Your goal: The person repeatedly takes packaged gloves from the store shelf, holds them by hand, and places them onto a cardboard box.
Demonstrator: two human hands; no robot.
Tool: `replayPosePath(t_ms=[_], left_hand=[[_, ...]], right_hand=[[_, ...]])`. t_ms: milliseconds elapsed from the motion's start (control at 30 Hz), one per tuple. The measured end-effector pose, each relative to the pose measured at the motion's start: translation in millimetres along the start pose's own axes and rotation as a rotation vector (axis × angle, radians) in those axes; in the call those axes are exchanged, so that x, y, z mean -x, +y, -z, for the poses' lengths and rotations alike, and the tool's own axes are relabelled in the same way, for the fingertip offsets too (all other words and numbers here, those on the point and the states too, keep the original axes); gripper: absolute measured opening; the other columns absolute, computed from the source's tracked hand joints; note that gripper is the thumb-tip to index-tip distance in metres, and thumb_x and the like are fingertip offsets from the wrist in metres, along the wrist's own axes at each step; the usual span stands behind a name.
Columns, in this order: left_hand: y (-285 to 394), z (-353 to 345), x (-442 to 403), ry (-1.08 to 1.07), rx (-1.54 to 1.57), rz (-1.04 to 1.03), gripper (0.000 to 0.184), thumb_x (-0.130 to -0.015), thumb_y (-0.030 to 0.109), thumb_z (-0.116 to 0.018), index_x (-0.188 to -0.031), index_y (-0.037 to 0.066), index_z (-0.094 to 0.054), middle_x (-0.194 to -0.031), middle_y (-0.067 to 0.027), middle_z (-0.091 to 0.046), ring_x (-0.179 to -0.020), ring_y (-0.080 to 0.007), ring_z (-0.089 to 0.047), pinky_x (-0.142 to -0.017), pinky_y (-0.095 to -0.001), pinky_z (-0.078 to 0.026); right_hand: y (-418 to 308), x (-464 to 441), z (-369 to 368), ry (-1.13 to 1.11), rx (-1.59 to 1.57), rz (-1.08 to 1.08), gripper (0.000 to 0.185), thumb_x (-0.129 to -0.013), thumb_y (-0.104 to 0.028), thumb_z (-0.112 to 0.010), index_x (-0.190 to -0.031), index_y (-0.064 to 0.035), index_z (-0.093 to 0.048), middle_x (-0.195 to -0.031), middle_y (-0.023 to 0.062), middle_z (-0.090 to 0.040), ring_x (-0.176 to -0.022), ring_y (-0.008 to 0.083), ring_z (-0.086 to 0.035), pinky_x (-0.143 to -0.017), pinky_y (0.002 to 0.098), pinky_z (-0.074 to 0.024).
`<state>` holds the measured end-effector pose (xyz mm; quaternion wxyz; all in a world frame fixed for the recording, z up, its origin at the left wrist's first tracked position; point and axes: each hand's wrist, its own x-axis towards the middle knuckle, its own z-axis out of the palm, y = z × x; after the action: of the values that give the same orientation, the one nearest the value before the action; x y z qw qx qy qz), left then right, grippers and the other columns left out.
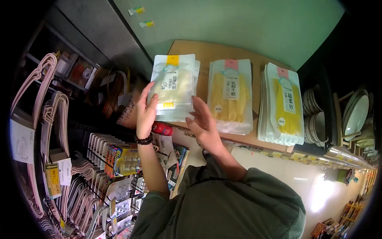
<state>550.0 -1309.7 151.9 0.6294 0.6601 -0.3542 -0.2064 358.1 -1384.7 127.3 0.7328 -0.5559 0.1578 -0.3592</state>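
Observation:
A stack of white glove packets (175,81) with a yellow top label lies at the left of the cardboard. My left hand (146,111), with a dark beaded bracelet on its wrist, grips the left edge of these packets, thumb over the front. At their lower right edge is my right hand (203,125), its fingers apart and the fingertips close to or touching the packet's side. To the right lie a stack of yellow glove packets with a pink label (230,93) and another stack of brighter yellow glove packets (284,103).
The packets rest on a brown cardboard sheet (187,46) against a green wall (246,28). Hangers (59,115) and hooks of packaged goods fill the left side. Plates (356,111) stand in racks at the right. Below is a pale tiled floor (286,171).

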Motion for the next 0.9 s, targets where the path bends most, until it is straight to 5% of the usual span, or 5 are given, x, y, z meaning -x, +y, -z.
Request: replayPosePath(t_ms=[267, 400, 533, 667, 900], left_hand=[[-6, -5, -1, 0.075, -0.056, -0.043, 0.042, -0.095, 0.006, -0.058, -0.135, -0.003, -0.051, -0.126, -0.0122, -0.061, -0.112, -0.0161, -0.055, -0.099, -0.0279, -0.042], [-4, -6, 24, 0.252, -0.245, -0.184, 0.036, -0.095, 0.012, -0.062, -0.128, -0.002, -0.058, -0.128, -0.0179, -0.060, -0.118, -0.0254, -0.056, -0.104, -0.0365, -0.040], [9, -12, 92, 0.396, -0.371, -0.343, 0.033, -0.093, 0.003, -0.060, -0.125, 0.000, -0.059, -0.123, -0.0141, -0.064, -0.118, -0.0250, -0.058, -0.102, -0.0344, -0.043], [3, -9, 191, 0.488, -0.423, -0.194, 0.030, -0.089, 0.000, -0.061, -0.119, 0.000, -0.062, -0.115, -0.0159, -0.066, -0.110, -0.0275, -0.063, -0.093, -0.0357, -0.048], [-8, 1, 397, 0.846, -0.139, 0.083, 0.030, -0.094, -0.004, -0.054, -0.124, -0.001, -0.058, -0.105, -0.0106, -0.070, -0.102, -0.0185, -0.066, -0.090, -0.0311, -0.050]], right_hand=[[-17, 16, -6, -0.074, 0.088, 0.146, 0.055, -0.088, 0.009, -0.055, -0.140, -0.0043, -0.041, -0.151, 0.0186, -0.031, -0.143, 0.0280, -0.030, -0.116, 0.0387, -0.0246], [-16, 25, -20, -0.141, -0.093, 0.059, 0.043, -0.088, 0.013, -0.051, -0.130, 0.0000, -0.048, -0.142, 0.0158, -0.041, -0.136, 0.0244, -0.040, -0.112, 0.0358, -0.0315], [-9, 45, -41, -0.218, -0.223, -0.088, 0.028, -0.093, 0.010, -0.048, -0.119, 0.0019, -0.055, -0.112, 0.0087, -0.062, -0.108, 0.0147, -0.057, -0.094, 0.0273, -0.0433], [0, 71, -63, -0.461, -0.144, -0.005, 0.018, -0.096, 0.002, -0.053, -0.114, 0.0026, -0.056, -0.104, 0.0083, -0.062, -0.099, 0.0146, -0.059, -0.089, 0.0275, -0.0456], [20, 165, -134, -1.011, -0.106, -0.266, 0.012, -0.099, -0.001, -0.051, -0.110, 0.0017, -0.055, -0.101, 0.0072, -0.060, -0.095, 0.0147, -0.059, -0.088, 0.0279, -0.0459]])
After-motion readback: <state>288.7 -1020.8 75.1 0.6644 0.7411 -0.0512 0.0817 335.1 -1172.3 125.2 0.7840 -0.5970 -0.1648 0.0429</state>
